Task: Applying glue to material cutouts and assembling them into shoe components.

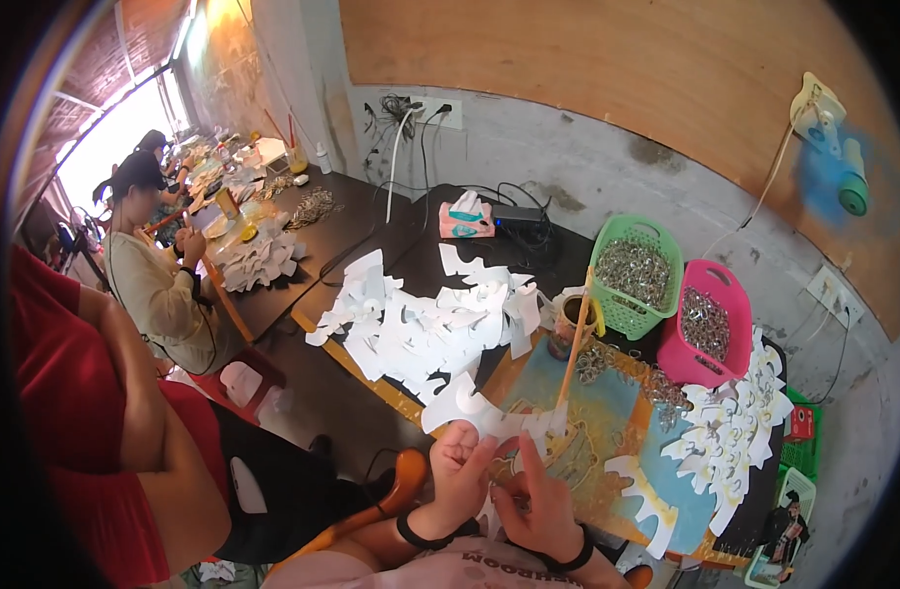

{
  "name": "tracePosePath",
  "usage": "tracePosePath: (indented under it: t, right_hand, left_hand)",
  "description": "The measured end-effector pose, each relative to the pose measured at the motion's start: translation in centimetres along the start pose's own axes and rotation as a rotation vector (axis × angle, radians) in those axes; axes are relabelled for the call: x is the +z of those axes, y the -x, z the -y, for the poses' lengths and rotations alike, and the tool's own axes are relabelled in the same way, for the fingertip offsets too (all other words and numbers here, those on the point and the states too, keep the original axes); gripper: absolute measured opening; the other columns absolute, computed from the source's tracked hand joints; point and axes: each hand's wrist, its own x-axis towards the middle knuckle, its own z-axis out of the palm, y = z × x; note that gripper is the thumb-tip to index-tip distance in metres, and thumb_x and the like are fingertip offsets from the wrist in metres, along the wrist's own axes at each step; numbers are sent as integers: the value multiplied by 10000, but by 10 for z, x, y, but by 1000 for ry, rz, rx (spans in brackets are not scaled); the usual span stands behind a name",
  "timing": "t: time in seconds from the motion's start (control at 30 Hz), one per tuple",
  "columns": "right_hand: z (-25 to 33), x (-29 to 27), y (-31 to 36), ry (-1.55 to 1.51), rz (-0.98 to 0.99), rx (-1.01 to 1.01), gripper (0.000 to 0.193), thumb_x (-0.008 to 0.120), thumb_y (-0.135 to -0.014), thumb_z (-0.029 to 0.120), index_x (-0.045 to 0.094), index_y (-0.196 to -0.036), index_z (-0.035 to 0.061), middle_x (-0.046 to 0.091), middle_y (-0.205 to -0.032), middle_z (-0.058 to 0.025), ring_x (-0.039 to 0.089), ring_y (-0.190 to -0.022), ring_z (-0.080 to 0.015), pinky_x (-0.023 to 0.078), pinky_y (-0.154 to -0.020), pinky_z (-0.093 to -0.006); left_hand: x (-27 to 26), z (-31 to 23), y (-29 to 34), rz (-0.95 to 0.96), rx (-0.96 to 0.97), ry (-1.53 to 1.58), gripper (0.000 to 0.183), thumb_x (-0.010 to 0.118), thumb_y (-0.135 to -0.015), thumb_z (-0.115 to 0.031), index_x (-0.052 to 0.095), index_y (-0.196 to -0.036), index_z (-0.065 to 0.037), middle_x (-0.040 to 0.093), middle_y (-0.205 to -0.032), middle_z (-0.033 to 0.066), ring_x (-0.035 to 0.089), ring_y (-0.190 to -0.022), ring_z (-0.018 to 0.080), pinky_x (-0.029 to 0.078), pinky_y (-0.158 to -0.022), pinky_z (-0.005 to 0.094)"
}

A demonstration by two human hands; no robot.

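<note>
My left hand (460, 465) is closed on a white curved cut-out piece (467, 407), raised above the table's front edge. My right hand (540, 506) is close beside it, index finger stretched up to the piece's narrow strip and thumb apart from it. Whether that finger touches the strip I cannot tell. Beyond the hands, a long wooden stick (580, 339) slants in front of a small dark jar (571, 312). On the stained blue work surface (622, 437) lie small metal rings (595, 363) and a white piece with yellowish smears (653, 506).
White cut-outs are heaped at left (421, 324); more, bearing metal rings, lie at right (730, 432). Green (638, 267) and pink (705, 324) baskets hold metal rings. A tissue pack (467, 218) stands near the wall. A person in red sits close at left; others work farther off.
</note>
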Motion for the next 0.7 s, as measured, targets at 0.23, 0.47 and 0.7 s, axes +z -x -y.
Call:
tracePosePath:
  t: [0.23,0.47,0.7]
  right_hand:
    - [-7,-6,5,-27,-3,-70,678,645,-775,25,335,-1366,-94,627,-657,-100,606,-516,-221,472,-519,-289]
    - [-21,-14,31,23,-235,-22,533,622,-789,5,446,-1284,-90,593,-657,-14,546,-555,-88,413,-521,-227]
    - [-44,-27,45,-102,-256,239,475,587,-831,23,492,-1296,7,568,-665,22,496,-555,-32,368,-510,-187]
  left_hand:
    - [4,-2,-7,-56,-16,-41,59,519,-908,42,525,-960,13,609,-929,48,604,-852,92,542,-808,308]
    - [-52,24,-29,-69,-8,-543,270,596,-874,20,566,-1141,50,628,-1019,76,602,-794,81,534,-741,256]
    - [-102,61,-58,-178,141,-1113,442,697,-813,-86,558,-1220,16,641,-1017,118,608,-804,102,488,-646,226]
